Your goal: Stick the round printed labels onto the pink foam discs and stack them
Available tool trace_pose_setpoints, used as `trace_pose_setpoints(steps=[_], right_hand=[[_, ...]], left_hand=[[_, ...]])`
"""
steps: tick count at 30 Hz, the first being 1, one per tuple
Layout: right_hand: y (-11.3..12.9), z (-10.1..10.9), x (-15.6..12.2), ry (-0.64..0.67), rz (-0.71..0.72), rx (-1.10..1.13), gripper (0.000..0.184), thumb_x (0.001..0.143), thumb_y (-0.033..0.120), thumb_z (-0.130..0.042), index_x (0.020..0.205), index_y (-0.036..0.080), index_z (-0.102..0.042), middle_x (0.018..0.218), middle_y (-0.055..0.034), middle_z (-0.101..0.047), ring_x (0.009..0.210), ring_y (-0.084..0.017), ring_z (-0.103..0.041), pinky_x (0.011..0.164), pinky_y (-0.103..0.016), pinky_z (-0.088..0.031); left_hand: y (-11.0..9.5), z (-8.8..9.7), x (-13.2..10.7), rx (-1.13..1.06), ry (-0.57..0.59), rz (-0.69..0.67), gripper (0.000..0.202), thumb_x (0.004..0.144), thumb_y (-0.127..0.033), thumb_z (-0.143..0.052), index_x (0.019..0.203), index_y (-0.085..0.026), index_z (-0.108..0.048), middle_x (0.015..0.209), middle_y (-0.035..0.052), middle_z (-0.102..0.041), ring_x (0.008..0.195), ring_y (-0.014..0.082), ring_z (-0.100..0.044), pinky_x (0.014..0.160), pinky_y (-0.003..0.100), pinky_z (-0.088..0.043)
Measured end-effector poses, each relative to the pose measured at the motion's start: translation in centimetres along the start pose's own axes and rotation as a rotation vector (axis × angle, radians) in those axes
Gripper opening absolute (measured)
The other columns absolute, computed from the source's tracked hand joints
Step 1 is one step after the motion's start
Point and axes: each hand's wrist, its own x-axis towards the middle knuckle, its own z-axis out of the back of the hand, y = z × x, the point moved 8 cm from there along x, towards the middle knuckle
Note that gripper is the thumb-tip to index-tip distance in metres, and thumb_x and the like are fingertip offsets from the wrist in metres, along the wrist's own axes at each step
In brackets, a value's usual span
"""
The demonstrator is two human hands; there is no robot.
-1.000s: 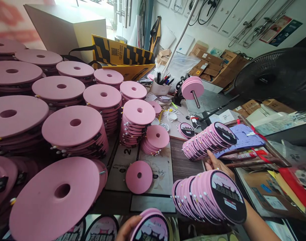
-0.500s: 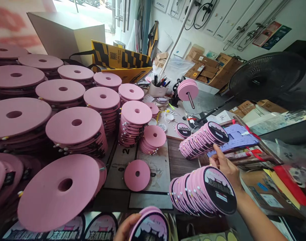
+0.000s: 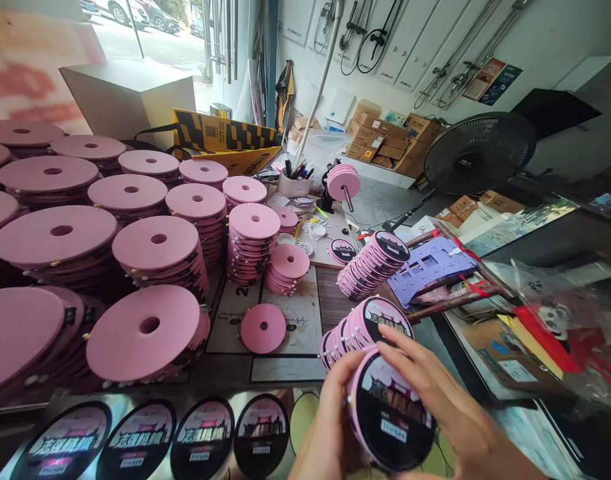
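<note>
My left hand [image 3: 330, 427] and my right hand [image 3: 450, 413] both grip a pink foam disc with a black printed label [image 3: 388, 413], held upright near the bottom edge. Just behind it a leaning row of labelled pink discs [image 3: 358, 330] rests on the table. A second leaning row of labelled discs [image 3: 368, 263] lies farther back. A single pink disc [image 3: 263, 328] lies flat on a mat near the table's middle.
Several stacks of pink discs [image 3: 158, 257] fill the left of the table. A sheet of round black stickers [image 3: 135, 437] runs along the near edge. A purple foam piece [image 3: 425, 263], a spindle with discs [image 3: 343, 183], a pen cup [image 3: 293, 181] and a black fan [image 3: 478, 153] stand to the right and rear.
My right hand left the near leaning row and came down to the labelled disc that my left hand raised; both now hold it. The view has tilted up and back.
</note>
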Motion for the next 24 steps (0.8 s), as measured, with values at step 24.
trace_pose_setpoints(steps=[24], right_hand=[[-11.1,-1.4,2.3,0.126,-0.298,0.69,0.104,0.054,0.045,-0.078,0.138,0.025,-0.021,0.141,-0.0094,-0.031,0.129,-0.028,-0.03,0.107,-0.042,-0.022]], left_hand=[[2.6,3.7,9.0,1.02,0.128,-0.439,0.105,0.052,-0.031,-0.079,0.138,-0.017,-0.019,0.14,0.0155,-0.031,0.128,0.0304,-0.031,0.106,0.045,-0.023]])
